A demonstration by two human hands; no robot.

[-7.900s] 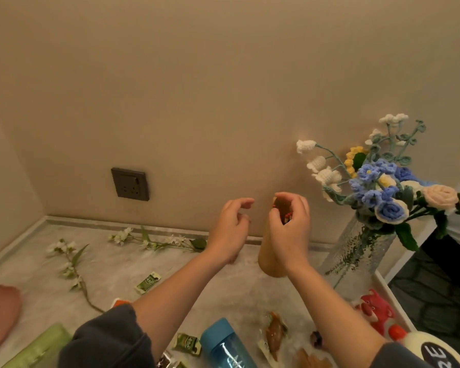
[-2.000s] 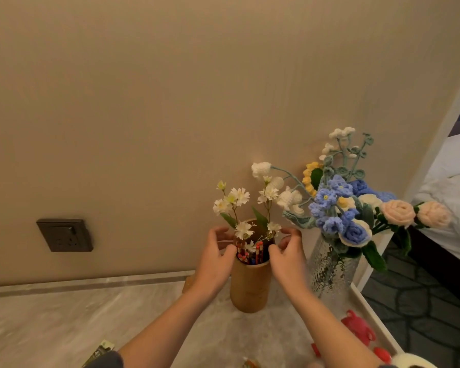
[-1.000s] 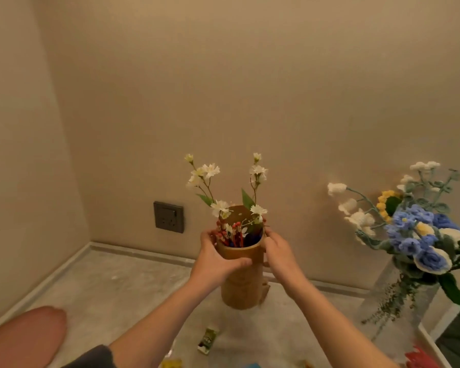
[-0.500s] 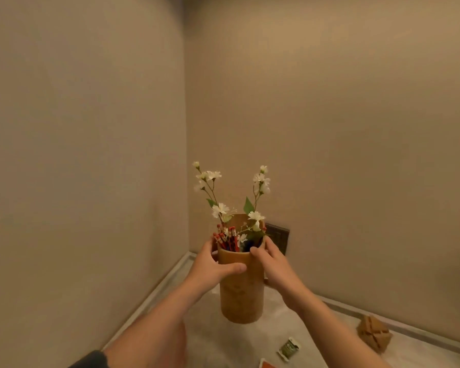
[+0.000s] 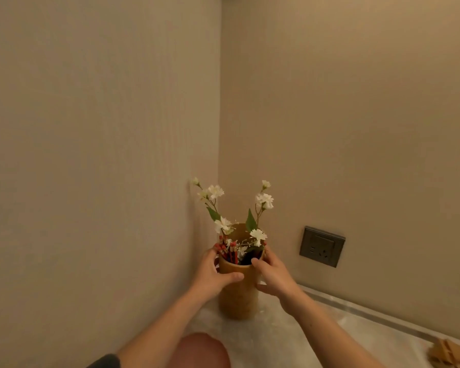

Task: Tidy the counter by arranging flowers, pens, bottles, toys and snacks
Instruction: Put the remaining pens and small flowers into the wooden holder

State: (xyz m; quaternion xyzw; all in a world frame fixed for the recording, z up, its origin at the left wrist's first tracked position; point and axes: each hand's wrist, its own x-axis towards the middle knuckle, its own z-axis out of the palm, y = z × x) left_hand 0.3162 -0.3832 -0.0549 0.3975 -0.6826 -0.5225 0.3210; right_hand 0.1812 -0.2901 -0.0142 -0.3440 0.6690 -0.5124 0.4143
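Cup: a tan wooden cup (image 5: 238,298), upright, in the corner where the two walls (image 5: 219,128) meet, low over the near end of the counter (image 5: 303,338). Its base looks to be at the surface, but I cannot tell whether it is actually touching.
Contents: red pens (image 5: 230,251) bunched on the left side of the mouth. Two sprigs of white flowers (image 5: 264,201) rise above the rim and lean apart, the left sprig close to the side wall.
Left hand: the left hand (image 5: 209,274) wraps the upper part of the cup, with its thumb laid across the front and its fingers curled round the far side.
Right hand: the right hand (image 5: 275,276) clasps the opposite side, its thumb at the rim and its fingers curled behind, mostly hidden.
Step in hand: judging by the grip and position, placing the filled cup in the corner.
Next move: seat the base flat, then ease both hands off without tipping the cup or brushing the sprigs. The top-heavy stems could sway.
Nearby: a dark wall socket (image 5: 322,246) on the back wall to the right. A pink dish (image 5: 201,350) sits at the bottom edge, in front of the cup.
Further off: a small tan wooden block (image 5: 448,354) sits on the counter at the lower right, well apart from the cup.
Left to tidy: bottles, toys and snacks are out of view.
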